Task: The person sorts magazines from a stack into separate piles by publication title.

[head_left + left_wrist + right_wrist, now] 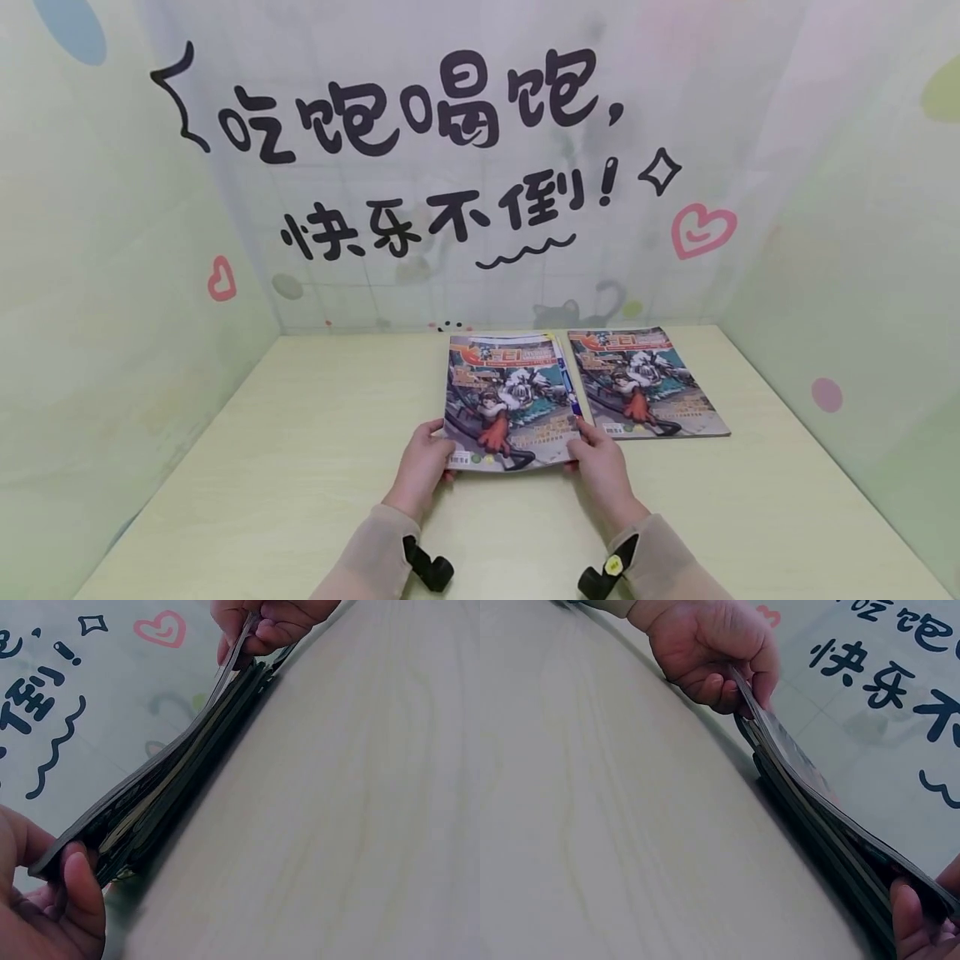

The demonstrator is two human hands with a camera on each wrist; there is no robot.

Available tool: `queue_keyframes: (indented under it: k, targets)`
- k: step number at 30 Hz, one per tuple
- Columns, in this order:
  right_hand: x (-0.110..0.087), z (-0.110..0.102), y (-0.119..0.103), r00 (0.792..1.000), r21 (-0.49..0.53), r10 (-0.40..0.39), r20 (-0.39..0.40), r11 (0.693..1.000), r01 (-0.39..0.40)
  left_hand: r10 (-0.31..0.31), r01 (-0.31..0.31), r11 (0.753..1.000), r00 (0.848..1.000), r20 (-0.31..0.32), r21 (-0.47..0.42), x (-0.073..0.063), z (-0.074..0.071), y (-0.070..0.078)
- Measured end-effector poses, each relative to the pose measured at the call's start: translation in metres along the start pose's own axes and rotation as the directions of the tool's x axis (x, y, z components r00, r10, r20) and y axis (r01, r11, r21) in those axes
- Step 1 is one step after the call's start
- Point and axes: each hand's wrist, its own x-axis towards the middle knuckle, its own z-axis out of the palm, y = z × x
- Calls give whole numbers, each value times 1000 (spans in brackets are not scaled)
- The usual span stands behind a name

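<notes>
A magazine (510, 400) with a colourful illustrated cover, a figure in red on it, lies on top of a stack of magazines (180, 810) in the middle of the table. My left hand (422, 467) pinches its near left corner, thumb on the cover and fingers underneath. At the near right corner my right hand (602, 467) grips it the same way. Both wrist views show the near edge of this top magazine raised a little off the others. Most of the lower stack is hidden under it in the head view.
Just right of the stack, another magazine (648, 387) with the same cover lies flat on the pale wooden table (300, 450). A printed backdrop (465, 275) with black lettering stands behind, and side panels close in the left and right.
</notes>
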Motion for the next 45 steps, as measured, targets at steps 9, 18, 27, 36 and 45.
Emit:
queue_keyframes:
  k: [9, 18, 27, 36, 45]
  targets:
    - [2, 2, 0, 1000, 45, 20, 10, 999, -21, 12, -12, 1000, 998, 66, -3, 0, -5, 0]
    - [3, 3, -2, 998, 75, 30, 54, 997, -34, 9, -9, 1000, 992, 122, 1, 0, -9, 3]
    - [2, -2, -6, 999, 86, 27, 28, 996, -29, 55, -51, 998, 987, 151, -30, -4, -3, 7]
    - [7, -24, -6, 999, 108, 40, 7, 993, -41, 65, -65, 998, 982, 179, -3, -9, 17, 13]
    - [15, -60, -8, 997, 133, 59, 43, 989, -64, 44, -45, 999, 978, 206, -2, -11, 53, 23]
